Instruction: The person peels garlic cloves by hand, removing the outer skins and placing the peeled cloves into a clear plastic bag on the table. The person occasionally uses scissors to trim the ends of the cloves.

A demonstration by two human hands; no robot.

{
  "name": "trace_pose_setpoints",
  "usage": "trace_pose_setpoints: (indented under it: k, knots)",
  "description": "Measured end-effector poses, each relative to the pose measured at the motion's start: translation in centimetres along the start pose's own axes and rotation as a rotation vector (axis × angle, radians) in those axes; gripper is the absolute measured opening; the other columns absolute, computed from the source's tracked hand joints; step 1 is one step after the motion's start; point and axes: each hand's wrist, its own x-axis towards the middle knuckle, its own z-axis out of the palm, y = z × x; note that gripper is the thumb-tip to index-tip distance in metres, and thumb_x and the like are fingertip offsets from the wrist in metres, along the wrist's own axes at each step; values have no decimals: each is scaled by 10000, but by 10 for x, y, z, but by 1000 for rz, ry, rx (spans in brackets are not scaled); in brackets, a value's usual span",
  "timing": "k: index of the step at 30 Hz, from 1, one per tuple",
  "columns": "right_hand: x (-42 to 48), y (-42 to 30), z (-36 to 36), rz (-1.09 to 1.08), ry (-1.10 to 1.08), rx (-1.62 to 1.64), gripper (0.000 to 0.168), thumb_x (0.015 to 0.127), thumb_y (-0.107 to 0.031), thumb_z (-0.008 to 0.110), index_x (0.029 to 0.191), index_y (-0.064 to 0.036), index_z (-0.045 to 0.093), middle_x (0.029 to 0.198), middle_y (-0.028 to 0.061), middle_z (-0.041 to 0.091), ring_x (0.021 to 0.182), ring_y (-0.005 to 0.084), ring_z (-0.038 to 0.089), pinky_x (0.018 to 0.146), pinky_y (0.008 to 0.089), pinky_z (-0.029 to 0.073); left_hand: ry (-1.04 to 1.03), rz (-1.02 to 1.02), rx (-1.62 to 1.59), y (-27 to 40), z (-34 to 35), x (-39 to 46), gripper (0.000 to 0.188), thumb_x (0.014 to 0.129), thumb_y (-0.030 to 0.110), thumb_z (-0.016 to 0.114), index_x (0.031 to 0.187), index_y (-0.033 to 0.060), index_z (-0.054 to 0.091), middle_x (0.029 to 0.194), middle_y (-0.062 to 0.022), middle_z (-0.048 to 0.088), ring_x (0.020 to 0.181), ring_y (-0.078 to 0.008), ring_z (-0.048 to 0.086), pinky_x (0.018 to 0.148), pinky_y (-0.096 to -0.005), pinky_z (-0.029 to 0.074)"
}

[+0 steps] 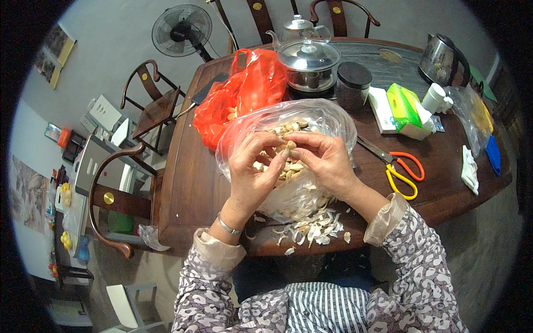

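Note:
Between the fingertips of both hands is a small pale nut [290, 145], pinched above an open clear plastic bag [347, 120]. My left hand [256, 160] grips it from the left, thumb and forefinger together. From the other side, my right hand [327, 160] pinches the same piece. Inside the bag lie many pale nuts or shells [291, 167]; the hands hide part of them. A loose heap of whitish shell pieces [318, 227] lies on the table's front edge, below the bag. Behind the bag, a red plastic bag [258, 83] holds pale pieces that show through its opening.
Scissors [389, 158] with red and yellow handles lie right of the bag on the wooden table [195, 179]. Behind stand a lidded glass pot [310, 68], a dark-lidded jar [354, 83] and an electric kettle [441, 60]. A green tissue pack [408, 110] lies farther right.

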Motion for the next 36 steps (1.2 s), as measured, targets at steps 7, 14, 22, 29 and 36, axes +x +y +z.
trace_pose_setpoints:
  k: [7, 14, 22, 29, 36]
  knots:
    - [2, 4, -3, -213, -1, -246, 307, 821, 42, 643, 1120, -3, 697, 1053, 163, 713, 960, 244, 691, 833, 311, 536, 9, -34, -18, -5, 0, -1, 116, 829, -10, 718, 944, -8, 704, 889, -77, 682, 731, -112, 649, 616, -232, 533]
    - [1, 0, -3, -308, 21, -393, 278, 820, 62, 623, 1082, 9, 699, 1009, 189, 706, 930, 273, 698, 808, 324, 542, -39, -119, -48, -7, -4, -5, 130, 856, -10, 709, 985, -12, 724, 931, -65, 702, 802, -84, 641, 666, -202, 509]
    - [0, -1, -2, -338, 34, -411, 273, 819, 59, 628, 1081, 17, 693, 994, 189, 705, 906, 279, 701, 787, 324, 545, -4, -158, -91, -5, -1, -5, 91, 842, 4, 725, 932, -15, 729, 817, -67, 701, 718, -98, 651, 625, -228, 525]
    - [-1, 0, -1, -363, 45, -435, 262, 813, 57, 634, 1066, 21, 692, 982, 182, 705, 889, 287, 699, 775, 332, 548, -43, -157, -59, -8, -2, -8, 113, 872, -2, 698, 982, -20, 720, 885, -46, 698, 738, -78, 642, 627, -193, 513]
    - [-3, -2, 2, -320, 60, -367, 245, 818, 36, 651, 1055, 9, 708, 980, 173, 715, 896, 267, 702, 785, 324, 547, -51, -176, -50, -17, -1, -11, 141, 893, 0, 672, 1026, -36, 702, 910, -61, 697, 759, -94, 666, 636, -209, 539]
